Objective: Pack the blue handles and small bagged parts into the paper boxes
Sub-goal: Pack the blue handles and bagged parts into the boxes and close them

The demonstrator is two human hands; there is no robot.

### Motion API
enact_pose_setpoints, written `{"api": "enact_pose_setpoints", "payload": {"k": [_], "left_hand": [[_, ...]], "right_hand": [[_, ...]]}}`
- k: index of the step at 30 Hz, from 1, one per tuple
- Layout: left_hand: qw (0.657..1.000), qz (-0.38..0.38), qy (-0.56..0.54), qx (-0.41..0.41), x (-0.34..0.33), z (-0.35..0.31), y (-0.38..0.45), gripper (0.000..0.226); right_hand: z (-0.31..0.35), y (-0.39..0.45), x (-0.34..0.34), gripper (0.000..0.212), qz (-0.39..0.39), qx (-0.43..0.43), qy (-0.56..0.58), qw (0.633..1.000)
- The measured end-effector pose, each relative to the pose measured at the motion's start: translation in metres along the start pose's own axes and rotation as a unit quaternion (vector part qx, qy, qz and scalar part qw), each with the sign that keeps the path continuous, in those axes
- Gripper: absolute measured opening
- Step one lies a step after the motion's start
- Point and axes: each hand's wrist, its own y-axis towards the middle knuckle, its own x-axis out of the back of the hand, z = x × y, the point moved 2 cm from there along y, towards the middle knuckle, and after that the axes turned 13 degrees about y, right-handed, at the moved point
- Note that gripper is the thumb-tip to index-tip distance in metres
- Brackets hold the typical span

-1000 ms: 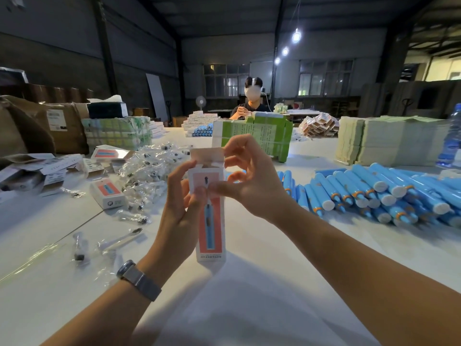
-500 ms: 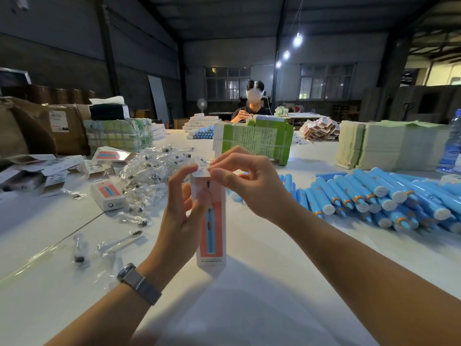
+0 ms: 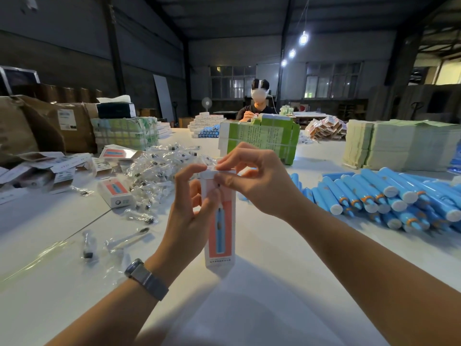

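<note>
A tall white and coral paper box [image 3: 220, 236] printed with a blue handle stands upright on the white table, in the middle of the view. My left hand [image 3: 192, 216] grips its left side, fingers curled round the upper part. My right hand [image 3: 259, 181] pinches the top flap with thumb and fingers, folded down over the box's upper end. A heap of blue handles [image 3: 384, 198] lies to the right. Small bagged parts [image 3: 159, 171] are piled to the left, behind my left hand.
A closed box [image 3: 115, 192] lies flat on the left, with loose bagged parts [image 3: 87, 243] nearer me. Flattened cartons [image 3: 40, 168] lie at far left, a green carton bundle [image 3: 262, 138] behind and flat paper stacks [image 3: 399, 146] at right. A person [image 3: 257, 106] sits across the table.
The raised top flap has been folded down onto the box by my right hand. The box has dropped a little lower and my left hand still grips it.
</note>
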Motion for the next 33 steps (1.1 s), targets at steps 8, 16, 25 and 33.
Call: {"api": "enact_pose_setpoints", "payload": {"k": [8,16,25,33], "left_hand": [[1.0,-0.021,-0.002,-0.01,0.001,-0.003,0.003,0.011],[1.0,-0.028,0.002,-0.01,0.007,-0.008,0.011,0.002],[1.0,-0.019,0.0,-0.01,0.004,-0.004,0.006,0.011],[0.999,-0.017,0.031,-0.012,0.007,-0.004,0.006,0.022]], "right_hand": [[0.011,0.0,-0.003,0.009,0.021,0.015,-0.038,0.999],[0.016,-0.001,-0.002,0.004,0.029,0.046,-0.083,0.995],[0.017,-0.003,-0.007,0.001,0.013,0.068,-0.083,0.994],[0.018,0.001,-0.004,0.004,0.009,0.064,-0.097,0.993]]}}
